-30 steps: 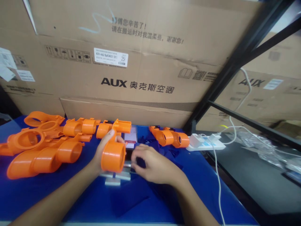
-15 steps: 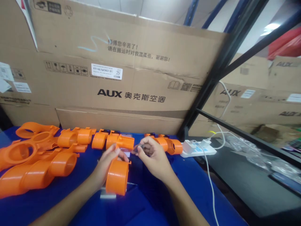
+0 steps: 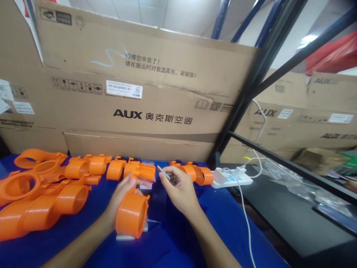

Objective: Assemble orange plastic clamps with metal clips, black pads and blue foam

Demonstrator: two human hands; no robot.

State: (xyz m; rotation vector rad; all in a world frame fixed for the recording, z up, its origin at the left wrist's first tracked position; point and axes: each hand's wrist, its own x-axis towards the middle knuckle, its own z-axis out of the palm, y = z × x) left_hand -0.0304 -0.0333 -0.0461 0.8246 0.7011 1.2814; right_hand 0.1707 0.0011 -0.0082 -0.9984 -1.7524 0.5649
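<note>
My left hand (image 3: 121,197) is closed around an orange plastic part (image 3: 129,217) with a wide round ring at its near end. The part is held up over the blue table surface (image 3: 178,245). To the right, my right hand (image 3: 180,188) pinches a small thin grey strip (image 3: 163,172) between thumb and fingers. The strip tilts up to the left, apart from the orange part; its lower end is hidden in the fingers. Below the held part, a light grey flat piece (image 3: 125,237) lies partly covered.
Several orange ringed parts (image 3: 44,212) lie on the left, and more orange rings (image 3: 205,175) on the right. A white power strip (image 3: 232,178) with plugs and a cable sits at the right edge. A large cardboard box (image 3: 156,143) and a black frame post (image 3: 240,100) stand behind.
The orange part has come slightly down and left with my left hand. My right hand has turned the grey strip so that more of it shows, pointing upward.
</note>
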